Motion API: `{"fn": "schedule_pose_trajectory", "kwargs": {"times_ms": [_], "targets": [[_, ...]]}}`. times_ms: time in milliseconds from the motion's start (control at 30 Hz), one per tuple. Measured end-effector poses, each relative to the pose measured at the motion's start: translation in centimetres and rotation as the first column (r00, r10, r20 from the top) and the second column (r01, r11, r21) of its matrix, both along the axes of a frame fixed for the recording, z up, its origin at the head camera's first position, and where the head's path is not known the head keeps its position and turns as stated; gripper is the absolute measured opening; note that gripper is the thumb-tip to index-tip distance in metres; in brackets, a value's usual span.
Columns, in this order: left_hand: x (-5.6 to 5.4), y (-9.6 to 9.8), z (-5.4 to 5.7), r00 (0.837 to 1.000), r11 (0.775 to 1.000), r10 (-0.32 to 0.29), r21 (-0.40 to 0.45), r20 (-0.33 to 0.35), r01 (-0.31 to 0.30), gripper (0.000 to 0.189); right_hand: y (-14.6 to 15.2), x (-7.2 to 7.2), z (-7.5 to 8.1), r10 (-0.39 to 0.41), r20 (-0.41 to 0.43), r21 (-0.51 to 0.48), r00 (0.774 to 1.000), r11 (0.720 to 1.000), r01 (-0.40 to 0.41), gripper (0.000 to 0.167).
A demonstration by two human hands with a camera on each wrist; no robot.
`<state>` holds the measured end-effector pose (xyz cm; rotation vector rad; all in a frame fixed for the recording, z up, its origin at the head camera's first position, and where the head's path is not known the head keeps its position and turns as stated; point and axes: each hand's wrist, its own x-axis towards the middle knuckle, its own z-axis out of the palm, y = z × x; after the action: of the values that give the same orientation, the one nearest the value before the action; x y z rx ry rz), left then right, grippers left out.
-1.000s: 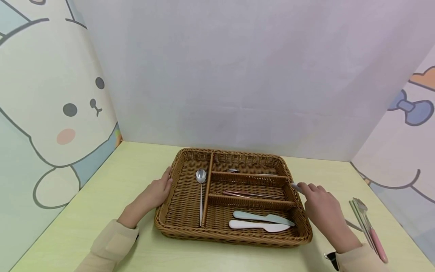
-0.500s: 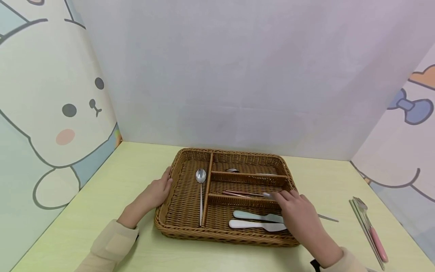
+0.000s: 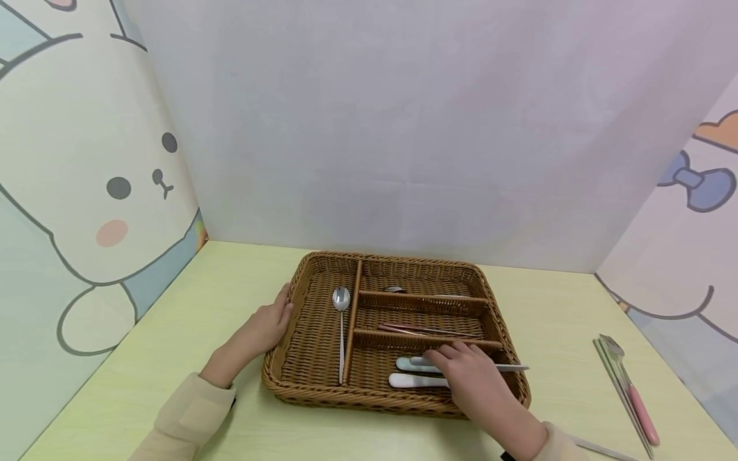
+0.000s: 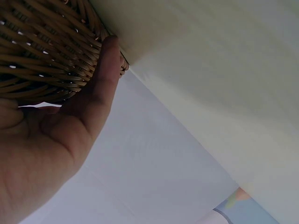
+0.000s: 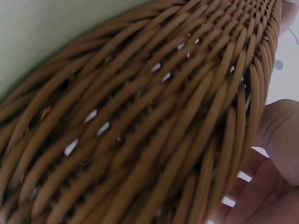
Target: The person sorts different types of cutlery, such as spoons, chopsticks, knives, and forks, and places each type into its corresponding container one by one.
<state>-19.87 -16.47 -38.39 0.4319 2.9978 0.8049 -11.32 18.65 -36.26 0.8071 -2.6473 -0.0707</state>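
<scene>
A brown wicker cutlery basket [image 3: 380,394] with several compartments sits on the table. My left hand [image 3: 262,328] rests against its left outer wall, and the left wrist view shows a straight digit along the weave. Over the front right compartment, my right hand [image 3: 478,384] pinches a grey-handled knife [image 3: 513,367], its blade pointing right past the rim. Beneath lie a mint-handled knife [image 3: 403,364] and a white knife [image 3: 408,380], partly covered by the hand. The right wrist view shows mostly wicker wall, with the right hand [image 5: 275,172] at its edge.
A silver spoon [image 3: 341,307] lies in the left compartment. Pinkish chopsticks [image 3: 398,328] lie in the middle one, and a partly hidden utensil [image 3: 395,289] behind. To the right are a pink-handled fork [image 3: 640,410], green-and-silver chopsticks [image 3: 617,387] and a thin metal utensil [image 3: 602,448].
My right hand has carried the grey-handled knife from the basket's right rim leftward and nearer, over the front compartment. The left hand and basket have stayed put.
</scene>
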Motion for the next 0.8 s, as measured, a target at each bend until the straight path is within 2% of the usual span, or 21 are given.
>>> {"fn": "schedule_pose_trajectory", "kwargs": {"times_ms": [233,367,533,800], "targets": [[-0.2,-0.1,-0.2,1.000,1.000,0.007,-0.006,0.001,-0.007,0.054,-0.7,-0.3,-0.4,0.031,0.106,0.009,0.994,0.999,-0.032,0.045],[-0.1,0.0,-0.2,1.000,1.000,0.008,-0.002,0.004,-0.008,0.055,-0.8,-0.7,-0.6,0.060,0.178,-0.037,0.982,0.998,-0.054,0.043],[0.0,0.0,0.0,1.000,1.000,0.007,-0.005,0.003,-0.007,0.054,-0.5,-1.3,-0.9,0.072,0.264,-0.104,0.962,0.994,-0.046,0.038],[0.1,0.2,0.2,1.000,1.000,0.011,-0.013,0.007,-0.011,0.054,-0.2,-1.7,-1.1,0.097,0.290,-0.151,0.952,0.987,-0.055,0.032]]}}
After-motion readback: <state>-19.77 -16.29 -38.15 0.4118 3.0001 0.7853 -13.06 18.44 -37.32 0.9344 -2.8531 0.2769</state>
